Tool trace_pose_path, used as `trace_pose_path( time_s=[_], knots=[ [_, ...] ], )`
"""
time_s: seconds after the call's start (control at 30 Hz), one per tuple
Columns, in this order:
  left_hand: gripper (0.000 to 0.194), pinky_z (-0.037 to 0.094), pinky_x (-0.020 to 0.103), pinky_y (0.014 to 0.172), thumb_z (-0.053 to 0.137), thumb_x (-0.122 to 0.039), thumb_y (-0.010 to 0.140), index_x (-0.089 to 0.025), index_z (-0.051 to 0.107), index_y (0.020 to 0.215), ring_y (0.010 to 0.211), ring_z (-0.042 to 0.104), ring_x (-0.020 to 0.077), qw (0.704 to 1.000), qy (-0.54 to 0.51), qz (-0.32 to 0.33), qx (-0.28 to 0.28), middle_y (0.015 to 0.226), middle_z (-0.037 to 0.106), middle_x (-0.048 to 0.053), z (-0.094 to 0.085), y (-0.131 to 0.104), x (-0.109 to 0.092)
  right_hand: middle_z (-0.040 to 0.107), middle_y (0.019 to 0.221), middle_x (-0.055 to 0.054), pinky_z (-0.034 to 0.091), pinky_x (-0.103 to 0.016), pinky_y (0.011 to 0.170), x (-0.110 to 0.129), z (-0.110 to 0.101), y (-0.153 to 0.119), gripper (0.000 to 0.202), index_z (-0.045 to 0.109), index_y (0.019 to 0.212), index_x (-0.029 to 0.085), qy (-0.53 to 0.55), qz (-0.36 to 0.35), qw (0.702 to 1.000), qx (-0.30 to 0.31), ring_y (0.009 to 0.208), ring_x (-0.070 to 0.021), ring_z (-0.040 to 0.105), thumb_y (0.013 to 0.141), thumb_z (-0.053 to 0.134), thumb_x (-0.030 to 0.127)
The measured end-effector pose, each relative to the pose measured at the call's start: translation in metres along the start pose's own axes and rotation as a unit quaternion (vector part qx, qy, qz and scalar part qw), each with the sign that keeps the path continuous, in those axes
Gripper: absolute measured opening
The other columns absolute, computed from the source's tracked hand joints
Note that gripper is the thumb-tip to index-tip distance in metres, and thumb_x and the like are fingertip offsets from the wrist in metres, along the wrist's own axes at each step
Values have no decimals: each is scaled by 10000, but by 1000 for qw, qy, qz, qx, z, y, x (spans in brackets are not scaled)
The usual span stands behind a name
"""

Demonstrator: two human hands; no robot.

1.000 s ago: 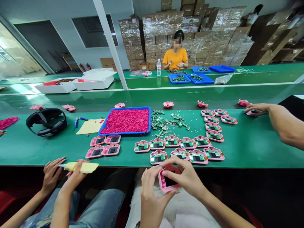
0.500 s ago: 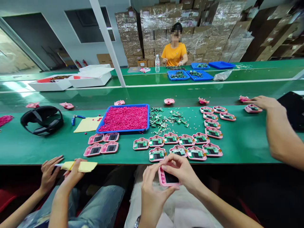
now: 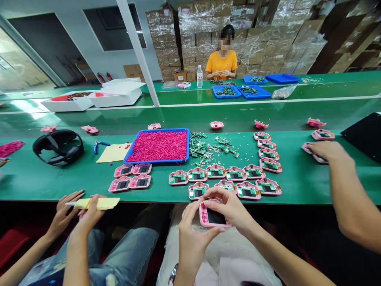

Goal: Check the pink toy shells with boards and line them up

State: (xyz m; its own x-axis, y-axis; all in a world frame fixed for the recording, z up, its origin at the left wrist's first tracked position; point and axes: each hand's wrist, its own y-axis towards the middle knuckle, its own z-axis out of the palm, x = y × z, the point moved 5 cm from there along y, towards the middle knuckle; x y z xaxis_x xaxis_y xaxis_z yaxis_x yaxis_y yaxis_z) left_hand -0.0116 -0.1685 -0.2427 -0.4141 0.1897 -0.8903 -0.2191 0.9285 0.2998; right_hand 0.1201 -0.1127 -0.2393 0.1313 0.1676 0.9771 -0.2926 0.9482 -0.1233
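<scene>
Near the table's front edge, a pink casing with a dark screen (image 3: 216,217) and small magenta buttons at its left end is held between both hands. My left hand (image 3: 192,240) grips its left and lower rim, with the thumb along the bottom. From the upper right, my right hand (image 3: 233,208) holds the same casing, its bent fingers at the top and its thumb near the buttons. Just beyond lie rows of open pink casings with green circuit boards (image 3: 248,190); my fingers partly cover the nearest ones.
A blue tray of magenta buttons (image 3: 160,146) stands beyond, beside loose green boards (image 3: 201,149). At left, a co-worker's hands (image 3: 89,214) hold a yellow-wrapped piping bag (image 3: 102,203). Another co-worker's hand (image 3: 329,151) touches a casing at right. Pliers (image 3: 100,146) and a black headset (image 3: 58,149) lie left.
My hands keep hold of the casing, which is tilted slightly more to show its face. The co-worker's hand at right has drawn nearer onto a casing, and that co-worker's earlier pick-up spot is uncovered.
</scene>
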Motion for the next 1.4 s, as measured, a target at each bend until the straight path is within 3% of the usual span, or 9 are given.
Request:
trace_pose_path(
  time_s=[0.33,0.53,0.73,0.8,0.9,1.0,1.1,1.23,1.4],
  knots=[
    [597,620,492,768,777,-599,607,-393,648,1152,938,715,319,998,-33,-44,0,1018,746,-16,-1,-1,-2,737,914,-36,530,-322,838,20,-3,2,197,735,879,205,-66,-10,995,69,885,-182,683,791,727,381],
    [725,616,403,791,768,-658,584,-233,628,1155,962,714,309,994,-65,-76,47,1047,740,103,-7,-1,-1,753,879,-23,548,-276,756,27,-3,2,138,764,881,208,-136,-21,986,93,829,-170,698,822,691,309],
    [626,621,417,789,773,-612,612,-287,639,1130,982,711,304,995,-56,-79,32,1053,727,60,-7,-5,5,770,908,-6,551,-275,774,49,-1,2,146,776,935,248,-215,-80,963,142,846,-172,706,849,658,263],
    [570,626,426,766,787,-591,599,-305,659,1075,964,711,299,996,-45,-73,2,996,716,40,-39,14,17,772,922,-8,548,-280,772,54,-1,1,147,771,952,252,-244,-102,954,141,853,-176,706,853,663,270],
    [478,624,467,760,778,-662,551,-289,665,828,933,698,295,995,-29,-72,-58,807,654,34,-123,63,46,770,901,-9,533,-335,831,56,0,0,113,753,930,248,-296,-134,939,114,832,-186,706,840,694,282],
    [618,493,565,1021,616,-860,540,-272,428,509,1009,662,285,991,-18,-82,-101,609,469,3,-203,109,75,768,864,13,431,-466,1015,54,3,-4,53,725,875,260,-349,-179,917,79,767,-177,700,822,726,261],
    [738,263,595,1184,594,-922,411,-267,257,447,1028,655,298,990,-8,-94,-106,549,316,-32,-236,130,90,768,846,28,312,-543,1107,48,8,-8,26,701,849,260,-365,-216,904,59,738,-161,701,838,717,242],
    [662,393,552,1127,605,-886,500,-280,337,498,1022,676,287,990,-15,-95,-100,575,416,-14,-213,116,81,779,884,2,254,-571,1135,46,11,-14,60,704,864,258,-379,-281,881,41,812,-174,727,895,653,255],
    [555,640,455,778,859,-579,481,-297,595,880,932,717,288,995,-28,-94,-30,851,657,7,-83,43,39,779,980,-13,237,-563,1153,47,11,-21,129,715,884,262,-403,-346,847,30,873,-164,731,934,599,235]
  ],
)
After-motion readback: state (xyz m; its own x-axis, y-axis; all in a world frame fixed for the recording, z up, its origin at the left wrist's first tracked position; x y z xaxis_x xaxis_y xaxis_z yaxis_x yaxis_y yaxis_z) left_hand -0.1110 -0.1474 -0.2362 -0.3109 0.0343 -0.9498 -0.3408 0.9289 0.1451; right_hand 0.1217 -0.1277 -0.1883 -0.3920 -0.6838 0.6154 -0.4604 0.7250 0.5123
